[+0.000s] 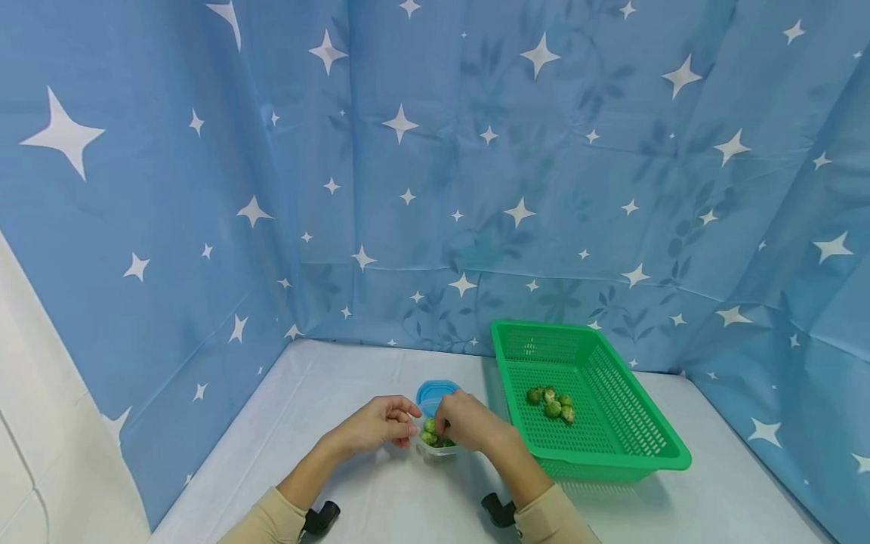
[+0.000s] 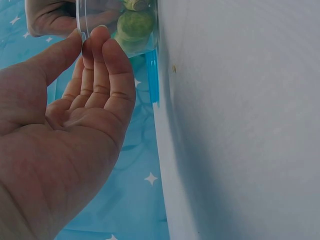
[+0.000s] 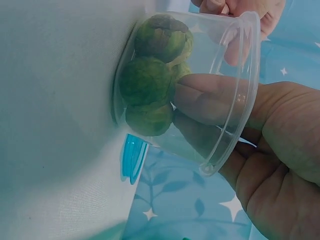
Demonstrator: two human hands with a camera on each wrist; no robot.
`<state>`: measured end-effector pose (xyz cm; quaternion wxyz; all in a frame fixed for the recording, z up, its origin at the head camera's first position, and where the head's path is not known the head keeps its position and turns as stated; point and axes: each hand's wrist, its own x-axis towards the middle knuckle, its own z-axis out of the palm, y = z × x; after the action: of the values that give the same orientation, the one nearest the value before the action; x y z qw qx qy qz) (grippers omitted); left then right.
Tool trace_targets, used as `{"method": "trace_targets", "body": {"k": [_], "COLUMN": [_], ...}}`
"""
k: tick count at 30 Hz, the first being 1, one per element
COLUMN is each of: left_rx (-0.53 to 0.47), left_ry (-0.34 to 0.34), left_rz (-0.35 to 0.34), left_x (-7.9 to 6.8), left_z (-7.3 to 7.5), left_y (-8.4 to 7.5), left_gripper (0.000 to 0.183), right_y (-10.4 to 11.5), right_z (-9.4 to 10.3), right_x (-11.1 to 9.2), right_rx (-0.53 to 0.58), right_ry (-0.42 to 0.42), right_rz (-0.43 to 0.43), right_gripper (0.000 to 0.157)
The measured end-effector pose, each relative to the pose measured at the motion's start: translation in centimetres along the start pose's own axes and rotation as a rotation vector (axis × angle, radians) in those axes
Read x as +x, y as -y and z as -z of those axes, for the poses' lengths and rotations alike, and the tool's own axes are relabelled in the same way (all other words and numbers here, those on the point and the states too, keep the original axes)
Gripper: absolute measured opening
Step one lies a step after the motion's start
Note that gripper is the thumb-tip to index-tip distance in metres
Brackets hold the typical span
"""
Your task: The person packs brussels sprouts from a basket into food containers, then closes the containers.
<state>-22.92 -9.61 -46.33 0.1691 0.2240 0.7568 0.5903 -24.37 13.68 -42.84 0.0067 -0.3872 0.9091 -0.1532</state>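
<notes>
A small clear plastic tub (image 1: 436, 451) holding several Brussels sprouts (image 3: 146, 82) stands on the white table. My right hand (image 1: 465, 421) reaches into it from above. Through the wall in the right wrist view, its thumb and fingers (image 3: 210, 100) come close together right at the sprouts; I cannot tell whether they pinch one. My left hand (image 1: 377, 425) is at the tub's left side, fingers loosely bent, with thumb and fingertips (image 2: 117, 56) right at the rim in the left wrist view. Behind the tub lies a blue lid (image 1: 433, 391).
To the right stands a green perforated basket (image 1: 615, 457) with several more Brussels sprouts (image 1: 553, 409) near its middle. A blue curtain (image 1: 435, 189) with white stars hangs along the back and sides of the white table (image 1: 353, 491).
</notes>
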Motion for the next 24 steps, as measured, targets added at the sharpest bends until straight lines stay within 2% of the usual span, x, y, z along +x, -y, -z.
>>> {"method": "trace_targets", "body": {"k": [12,19,24], "left_rx": [-0.014,-0.01,-0.007], "left_ry": [-0.001,-0.004,-0.003], "left_rz": [0.011,0.003,0.002], "left_x": [0.1,-0.1,-0.1], "left_z": [0.0,-0.1,-0.1], "left_y": [0.1,0.0,-0.1], "left_gripper": [0.035,0.034,0.032], "right_y": [-0.1,0.1,0.1], "right_z": [-0.1,0.4,0.9], "right_x": [-0.1,-0.4,-0.5], "right_rx": [-0.032,-0.024,-0.029], "right_ry": [-0.013,-0.029,-0.057], "right_rz": [-0.002,0.0,0.03], "right_gripper": [0.032,0.021,0.024]}}
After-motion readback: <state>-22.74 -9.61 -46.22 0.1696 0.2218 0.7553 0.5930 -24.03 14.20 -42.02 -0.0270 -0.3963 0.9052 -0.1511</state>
